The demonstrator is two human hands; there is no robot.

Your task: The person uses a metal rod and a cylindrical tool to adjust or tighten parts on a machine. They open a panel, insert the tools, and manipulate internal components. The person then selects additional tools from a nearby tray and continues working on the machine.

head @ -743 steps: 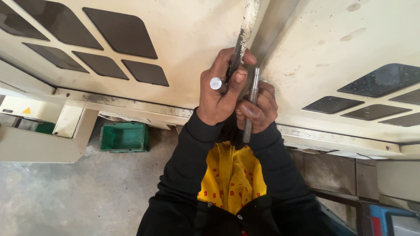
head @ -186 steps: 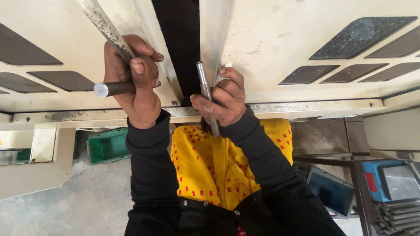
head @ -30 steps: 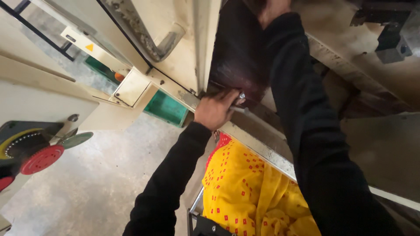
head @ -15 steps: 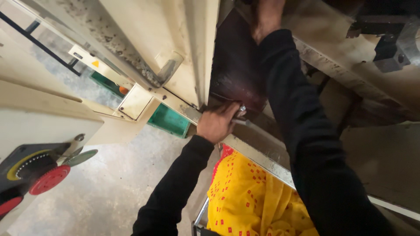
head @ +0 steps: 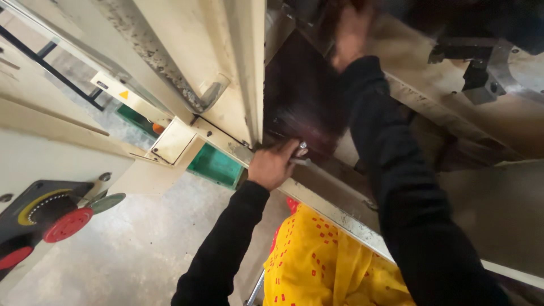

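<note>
Red knob point(head: 68, 224) far left, untouched; your left hand point(head: 273, 166) clenched round a small metal tool point(head: 300, 160) at the cream door's point(head: 187, 51) lower edge, could slip or pinch; right hand point(head: 351, 31) deep in the dark gap, blurred, grip unclear, snag risk.

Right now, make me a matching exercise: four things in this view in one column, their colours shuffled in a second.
Things:
1. crate on the floor
2. round knob on the black control box
3. machine door panel
4. garment below the arms

Colours:
A. yellow with red dots
B. cream
C. green
D. red

Pairs: 1-C, 2-D, 3-B, 4-A

The left hand grips a small metal tool at the door's lower edge; the right hand, blurred, reaches up into the dark opening.
</note>
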